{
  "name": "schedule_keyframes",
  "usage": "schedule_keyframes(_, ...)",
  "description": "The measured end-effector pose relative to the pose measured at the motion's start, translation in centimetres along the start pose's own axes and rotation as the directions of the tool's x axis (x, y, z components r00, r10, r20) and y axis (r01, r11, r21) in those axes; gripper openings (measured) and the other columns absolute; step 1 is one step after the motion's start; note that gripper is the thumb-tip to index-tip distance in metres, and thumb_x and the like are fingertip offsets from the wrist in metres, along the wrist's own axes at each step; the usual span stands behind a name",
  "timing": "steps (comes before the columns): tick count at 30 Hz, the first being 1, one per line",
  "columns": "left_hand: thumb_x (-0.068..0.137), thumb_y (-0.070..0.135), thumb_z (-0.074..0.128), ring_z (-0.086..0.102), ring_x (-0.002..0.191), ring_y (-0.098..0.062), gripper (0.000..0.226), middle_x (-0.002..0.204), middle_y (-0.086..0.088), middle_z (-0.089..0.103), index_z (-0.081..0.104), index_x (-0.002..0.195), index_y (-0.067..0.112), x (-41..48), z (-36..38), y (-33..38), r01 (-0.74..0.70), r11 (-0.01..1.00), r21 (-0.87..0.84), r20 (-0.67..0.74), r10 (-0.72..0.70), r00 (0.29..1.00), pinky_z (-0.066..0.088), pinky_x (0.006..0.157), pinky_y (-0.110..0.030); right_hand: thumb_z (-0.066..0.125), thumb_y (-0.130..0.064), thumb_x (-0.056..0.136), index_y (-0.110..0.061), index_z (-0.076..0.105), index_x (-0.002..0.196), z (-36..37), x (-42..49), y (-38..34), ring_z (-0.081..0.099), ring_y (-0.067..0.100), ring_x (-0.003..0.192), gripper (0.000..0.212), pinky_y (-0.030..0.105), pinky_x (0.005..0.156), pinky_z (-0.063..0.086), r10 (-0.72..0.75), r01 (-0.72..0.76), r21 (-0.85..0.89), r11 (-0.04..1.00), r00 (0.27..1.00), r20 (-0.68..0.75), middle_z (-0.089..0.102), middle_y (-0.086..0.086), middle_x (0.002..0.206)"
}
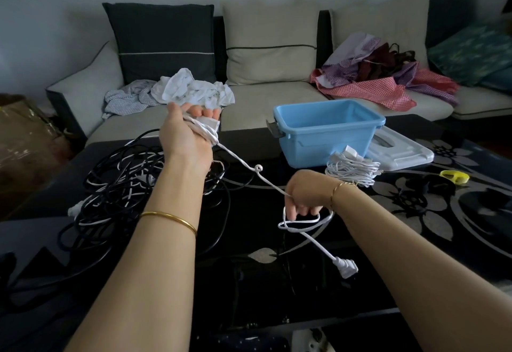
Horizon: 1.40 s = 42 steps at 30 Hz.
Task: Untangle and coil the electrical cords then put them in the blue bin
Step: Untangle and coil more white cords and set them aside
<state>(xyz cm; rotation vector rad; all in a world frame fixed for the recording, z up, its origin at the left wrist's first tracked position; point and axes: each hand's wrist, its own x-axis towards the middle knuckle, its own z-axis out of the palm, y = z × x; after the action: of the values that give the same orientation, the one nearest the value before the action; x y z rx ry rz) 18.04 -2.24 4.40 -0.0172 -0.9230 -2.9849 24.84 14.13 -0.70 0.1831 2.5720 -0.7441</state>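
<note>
1. A tangle of black and white cords (119,185) sprawls over the left part of the dark, glossy bench (415,213), with its outer loops trailing toward the near left corner.
2. The left hand (188,132) is raised above the tangle. Its grip is closed round several turns of a white cord (243,166) and a white socket block at the fingertips.
3. From that hand the white cord slants down and to the right across an open strip of dark bench, with one small kinked loop midway along it.
4. The right hand (304,193) hangs low over the bench's middle, its grip fisted round the same cord. Below it the cord drops into a loose loop and ends in a white plug (346,265) toward the near edge. Whether the plug rests on the surface cannot be told.
5. The blue bin (332,144) stands open-topped near the bench's far edge, close against the sofa (271,96), and both hands are well short of it.
6. A coiled white bundle (352,168) lies on the bench just in front of the bin's right front corner, outside it.
7. A pale lid (401,152) lies flat just to the right of the bin. Farther right, a yellow object (454,177) sits alone on the flower-patterned surface, with open room all round it.
</note>
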Motion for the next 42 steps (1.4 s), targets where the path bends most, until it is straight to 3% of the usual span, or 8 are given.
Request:
schedule_keyframes(4, 0.102, 0.022, 0.04, 0.053, 0.05, -0.013, 0.021, 0.051, 0.004, 0.048, 0.052, 0.092, 0.007, -0.3, 0.1, -1.3, -0.057, 0.948, 0.313, 0.02, 0.054, 0.998, 0.055, 0.083, -0.036, 0.067, -0.014, 0.083, -0.003, 0.072, 0.103, 0.1, 0.3, -0.4, 0.065, 0.025, 0.094, 0.024, 0.031, 0.086, 0.051, -0.072, 0.046, -0.393, 0.918, 0.996, -0.051, 0.07, 0.011, 0.104)
schedule_keyframes(8, 0.103, 0.023, 0.035, 0.05, 0.047, -0.012, 0.024, 0.055, 0.001, 0.044, 0.053, 0.101, 0.005, -1.1, 0.7, -2.2, -0.064, 0.917, 0.394, 0.172, -0.006, 0.985, 0.053, 0.083, -0.038, 0.066, -0.013, 0.084, 0.003, 0.061, 0.111, 0.4, 0.2, 0.1, 0.058, 0.026, 0.104, 0.032, 0.026, 0.079, 0.048, -0.122, 0.059, -0.473, 0.879, 0.987, -0.103, 0.062, 0.014, 0.109)
schedule_keyframes(14, 0.105, 0.028, 0.027, 0.045, 0.047, -0.011, 0.037, 0.051, 0.003, 0.039, 0.051, 0.109, 0.0, -2.4, 1.9, -2.7, 0.022, 0.914, 0.405, 0.31, -0.16, 0.937, 0.055, 0.07, -0.032, 0.058, 0.002, 0.079, -0.002, 0.036, 0.138, -0.7, 0.2, 0.6, 0.058, 0.031, 0.11, 0.063, 0.042, 0.091, 0.05, -0.164, 0.193, 0.088, 0.977, 0.952, -0.259, 0.055, 0.019, 0.127)
schedule_keyframes(18, 0.105, 0.029, 0.026, 0.046, 0.047, -0.011, 0.039, 0.048, 0.004, 0.04, 0.052, 0.105, 0.0, -2.8, 2.4, -2.7, 0.068, 0.912, 0.403, 0.369, -0.23, 0.901, 0.055, 0.066, -0.029, 0.055, -0.009, 0.066, 0.005, 0.051, 0.122, -1.0, -0.3, -1.6, 0.053, 0.04, 0.113, 0.057, 0.039, 0.097, 0.045, -0.133, 0.366, 0.64, 0.676, 0.914, -0.383, 0.056, 0.032, 0.119)
schedule_keyframes(23, 0.104, 0.032, 0.027, 0.045, 0.049, -0.01, 0.041, 0.053, 0.004, 0.041, 0.053, 0.107, 0.0, -3.1, 2.2, -2.5, 0.182, 0.932, 0.313, 0.393, -0.301, 0.869, 0.057, 0.067, -0.028, 0.058, 0.0, 0.088, -0.003, 0.055, 0.076, 0.2, 0.0, -2.2, 0.066, 0.023, 0.064, 0.013, 0.015, 0.054, 0.052, -0.205, 0.491, 0.576, 0.654, 0.847, -0.49, 0.066, 0.009, 0.066)
schedule_keyframes(32, 0.104, 0.036, 0.03, 0.051, 0.05, -0.013, 0.043, 0.065, -0.003, 0.044, 0.052, 0.106, -0.001, -2.1, 1.6, -2.4, 0.213, 0.974, 0.075, 0.231, -0.225, 0.946, 0.056, 0.076, -0.039, 0.039, -0.007, 0.1, -0.004, 0.062, 0.095, -0.1, -0.4, -1.9, 0.037, 0.007, 0.034, 0.023, 0.043, 0.08, 0.055, -0.337, 0.452, 0.704, 0.548, 0.89, -0.309, 0.05, 0.001, 0.047)
schedule_keyframes(36, 0.105, 0.034, 0.03, 0.053, 0.06, -0.016, 0.045, 0.062, -0.002, 0.045, 0.045, 0.129, -0.001, -2.2, 2.2, -3.0, 0.091, 0.985, 0.149, 0.139, -0.112, 0.984, 0.052, 0.086, -0.041, 0.04, -0.01, 0.1, 0.003, 0.06, 0.1, -0.1, -1.0, -2.5, 0.032, 0.006, 0.035, 0.024, 0.027, 0.057, 0.057, -0.356, 0.42, 0.749, 0.513, 0.898, -0.26, 0.047, 0.0, 0.043)
schedule_keyframes(42, 0.104, 0.028, 0.034, 0.059, 0.06, -0.013, 0.025, 0.065, 0.0, 0.052, 0.048, 0.089, 0.014, -2.5, 2.1, -3.9, -0.211, 0.837, 0.504, 0.158, 0.151, 0.976, 0.055, 0.069, -0.029, 0.051, 0.008, 0.089, -0.003, 0.06, 0.105, -0.7, -1.4, -2.2, 0.044, 0.006, 0.041, 0.022, 0.021, 0.046, 0.052, -0.388, 0.343, 0.696, 0.631, 0.916, -0.1, 0.05, 0.011, 0.061)
